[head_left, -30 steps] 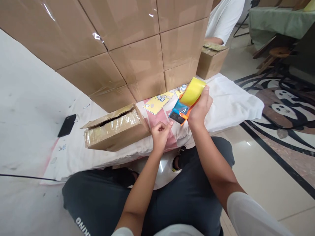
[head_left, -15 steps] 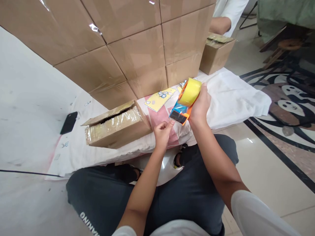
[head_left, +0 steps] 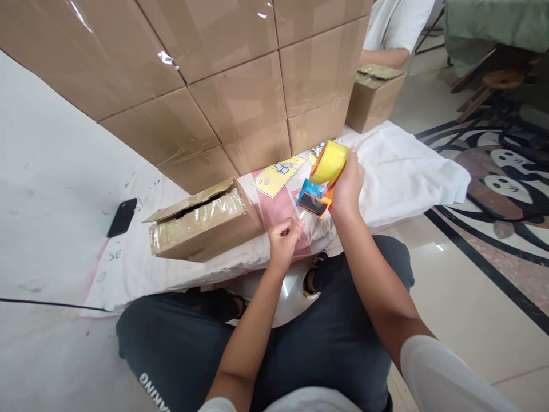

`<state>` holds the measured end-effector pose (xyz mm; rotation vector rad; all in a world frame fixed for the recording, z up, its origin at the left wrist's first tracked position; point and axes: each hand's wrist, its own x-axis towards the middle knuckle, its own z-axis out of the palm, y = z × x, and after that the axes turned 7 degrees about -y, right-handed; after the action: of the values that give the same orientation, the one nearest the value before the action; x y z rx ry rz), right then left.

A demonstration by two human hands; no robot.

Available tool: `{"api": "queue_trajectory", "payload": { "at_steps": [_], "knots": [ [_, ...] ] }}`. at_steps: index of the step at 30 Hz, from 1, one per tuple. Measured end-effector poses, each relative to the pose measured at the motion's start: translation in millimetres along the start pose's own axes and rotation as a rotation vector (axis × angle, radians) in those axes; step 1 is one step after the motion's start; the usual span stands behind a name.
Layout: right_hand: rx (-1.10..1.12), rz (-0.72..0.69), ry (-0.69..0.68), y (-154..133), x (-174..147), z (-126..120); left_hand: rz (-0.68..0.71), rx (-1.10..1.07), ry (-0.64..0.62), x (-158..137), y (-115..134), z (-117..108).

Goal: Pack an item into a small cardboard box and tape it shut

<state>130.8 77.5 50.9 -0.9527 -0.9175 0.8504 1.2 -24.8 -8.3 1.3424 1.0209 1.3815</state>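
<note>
In my right hand (head_left: pixel 347 186) is an orange and blue tape dispenser (head_left: pixel 315 201), its handle gripped by closed fingers. A wide roll of yellowish packing tape (head_left: pixel 332 162) sits on it. My left hand (head_left: pixel 283 243) is closed in a pinch just below the dispenser's front. A short shiny bit of tape (head_left: pixel 302 216) shows at its fingertips, toward the dispenser. To the left, a cardboard box (head_left: pixel 210 234) lies on the cloth-covered surface, tape along its top and one flap edge lifted with a dark gap.
Stacked taped cartons (head_left: pixel 240 86) form a wall ahead. Another carton (head_left: pixel 373 100) stands at the far right end, beside a co-worker's arm (head_left: pixel 388 56). A black phone (head_left: pixel 122 217) lies at the left near the white wall. White cloth (head_left: pixel 412 171) covers the low surface.
My left hand has moved slightly down, away from the dispenser's front, opening a small gap with the shiny bit showing. The right hand has barely moved. The co-worker's arm has shifted lower.
</note>
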Motion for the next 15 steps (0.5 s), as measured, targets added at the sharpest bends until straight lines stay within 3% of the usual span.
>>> {"api": "queue_trajectory", "payload": {
  "at_steps": [2, 8, 15],
  "knots": [
    [0.002, -0.028, 0.061, -0.4, 4.3, -5.1, -0.015, -0.019, -0.029, -1.1, 6.4, -1.9],
    [-0.088, -0.084, 0.052, -3.8, 14.7, -19.1, -0.008, -0.017, -0.133, -4.8, 23.6, -4.4],
    [-0.077, -0.050, 0.027, -6.9, 11.2, -14.4, -0.083, -0.126, -0.132, -3.2, 12.6, -2.7]
  ]
}}
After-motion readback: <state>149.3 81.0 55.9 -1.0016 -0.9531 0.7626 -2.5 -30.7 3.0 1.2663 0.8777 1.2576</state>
